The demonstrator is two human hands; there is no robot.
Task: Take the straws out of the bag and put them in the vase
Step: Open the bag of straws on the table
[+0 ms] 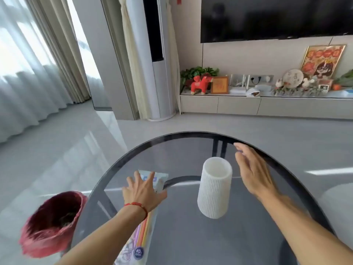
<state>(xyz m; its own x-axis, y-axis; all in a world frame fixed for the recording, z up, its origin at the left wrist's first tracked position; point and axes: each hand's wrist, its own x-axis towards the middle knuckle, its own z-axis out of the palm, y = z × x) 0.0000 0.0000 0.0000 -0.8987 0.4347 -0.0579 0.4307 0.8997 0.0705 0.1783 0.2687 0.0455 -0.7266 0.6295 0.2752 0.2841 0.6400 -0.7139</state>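
Two hands over a glass table point(191, 236).
Left hand point(142, 191), fingers spread, presses the straw bag point(141, 230) at 7 o'clock; right hand point(252, 171) hovers relaxed at 2 o'clock of the white vase point(214, 188).

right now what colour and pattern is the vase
White, with fine vertical ribbing down its side; the vase shows plainly in the head view.

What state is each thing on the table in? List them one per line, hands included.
bag of straws: lying flat on the glass table, straws inside.
vase: upright, no straws in it.
left hand: fingers spread, resting on the bag's far end.
right hand: open, holding nothing, apart from the vase.
red bin: beside the table, open top.
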